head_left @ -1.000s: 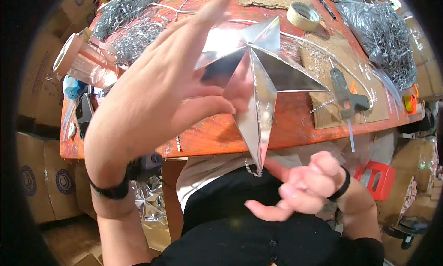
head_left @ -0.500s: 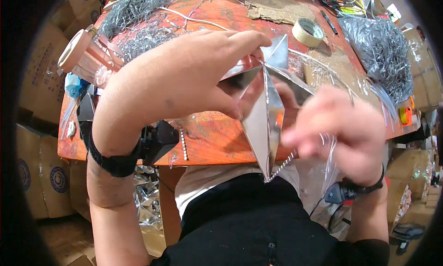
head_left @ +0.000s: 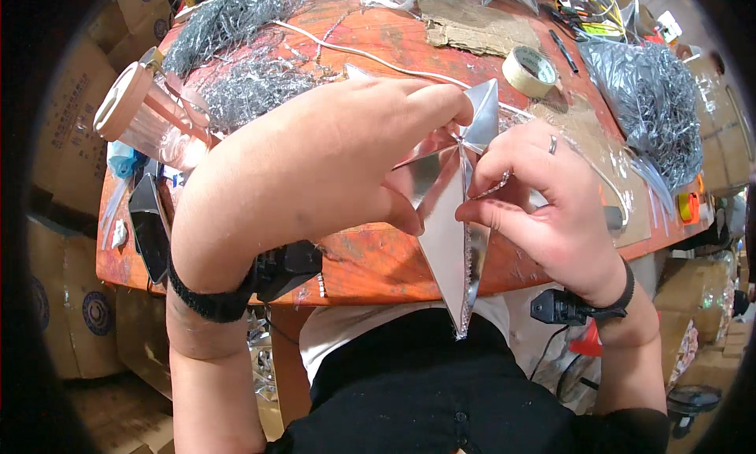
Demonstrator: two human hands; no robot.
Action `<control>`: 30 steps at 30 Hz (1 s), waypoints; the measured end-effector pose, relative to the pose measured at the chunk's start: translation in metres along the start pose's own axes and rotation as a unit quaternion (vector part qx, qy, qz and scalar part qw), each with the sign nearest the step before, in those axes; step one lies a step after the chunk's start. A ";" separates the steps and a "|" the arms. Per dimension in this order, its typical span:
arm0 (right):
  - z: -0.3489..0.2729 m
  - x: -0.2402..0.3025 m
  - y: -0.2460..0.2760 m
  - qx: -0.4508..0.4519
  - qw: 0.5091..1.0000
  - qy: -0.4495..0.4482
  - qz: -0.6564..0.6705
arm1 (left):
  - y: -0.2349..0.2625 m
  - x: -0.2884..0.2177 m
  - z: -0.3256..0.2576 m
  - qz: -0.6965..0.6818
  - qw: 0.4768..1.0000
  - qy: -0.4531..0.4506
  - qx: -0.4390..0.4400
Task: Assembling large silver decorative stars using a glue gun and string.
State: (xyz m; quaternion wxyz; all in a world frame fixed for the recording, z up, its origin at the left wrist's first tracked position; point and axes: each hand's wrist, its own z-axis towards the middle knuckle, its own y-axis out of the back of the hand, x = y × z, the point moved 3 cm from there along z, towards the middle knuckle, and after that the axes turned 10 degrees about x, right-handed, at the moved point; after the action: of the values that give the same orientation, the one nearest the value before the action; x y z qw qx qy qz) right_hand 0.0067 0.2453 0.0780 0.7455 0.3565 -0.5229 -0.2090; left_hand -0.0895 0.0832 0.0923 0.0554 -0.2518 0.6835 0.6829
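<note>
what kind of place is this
Likely a small craft or decoration workshop: both hands hold a silver foil star over an orange worktable strewn with silver tinsel and a tape roll, cardboard boxes stacked around.

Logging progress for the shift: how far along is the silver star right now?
Done: the silver star is already folded into ridged points. In hand: the left hand holds it from the left side, while the right hand pinches at the centre seam and clear plastic film lies behind that hand. Left: tinsel heaps and the tape roll sit on the table; remaining steps can't be judged.
</note>
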 end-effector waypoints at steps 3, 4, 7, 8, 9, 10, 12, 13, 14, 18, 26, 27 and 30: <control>0.000 -0.002 0.001 0.001 1.000 -0.001 0.000 | -0.001 -0.001 0.001 0.028 0.999 -0.010 -0.013; 0.000 -0.003 0.002 0.006 1.000 -0.005 0.006 | -0.001 -0.001 0.002 0.028 0.999 -0.013 -0.013; 0.003 -0.007 0.005 -0.002 0.999 -0.001 0.035 | -0.001 -0.001 0.002 0.023 0.999 -0.036 -0.028; 0.004 -0.007 0.006 -0.001 0.999 0.000 0.036 | -0.002 0.000 0.001 0.014 0.999 -0.034 -0.026; 0.005 -0.007 0.007 -0.008 0.999 -0.005 0.037 | -0.003 0.001 0.000 0.004 0.999 -0.032 -0.025; 0.007 -0.008 0.008 -0.014 0.999 -0.009 0.038 | -0.003 0.002 -0.001 0.003 0.999 -0.030 -0.025; 0.010 -0.009 0.010 -0.028 0.999 -0.013 0.043 | -0.003 0.002 0.000 -0.001 0.999 -0.033 -0.020; 0.011 -0.010 0.011 -0.041 0.998 -0.015 0.048 | -0.003 0.002 0.000 -0.002 0.999 -0.034 -0.020; 0.012 -0.010 0.011 -0.042 0.998 -0.016 0.047 | -0.002 0.002 0.000 0.002 0.999 -0.030 -0.016; 0.016 -0.012 0.008 -0.048 0.999 -0.011 0.008 | -0.002 0.003 0.000 0.005 0.999 -0.032 -0.021; 0.018 -0.016 0.009 -0.072 0.996 -0.042 0.008 | -0.002 0.003 -0.001 -0.014 1.000 -0.018 -0.008; 0.017 -0.015 0.011 -0.091 0.996 -0.025 0.000 | -0.001 0.004 -0.001 -0.018 1.000 -0.007 0.003; 0.012 -0.008 0.016 -0.099 0.991 0.038 -0.080 | -0.003 0.006 -0.002 -0.012 1.000 -0.017 -0.007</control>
State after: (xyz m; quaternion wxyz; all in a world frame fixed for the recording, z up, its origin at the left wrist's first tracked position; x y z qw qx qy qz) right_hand -0.0081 0.2577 0.0869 0.7774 0.3291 -0.4408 -0.3052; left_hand -0.0929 0.0799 0.0873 0.0730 -0.2486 0.6749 0.6909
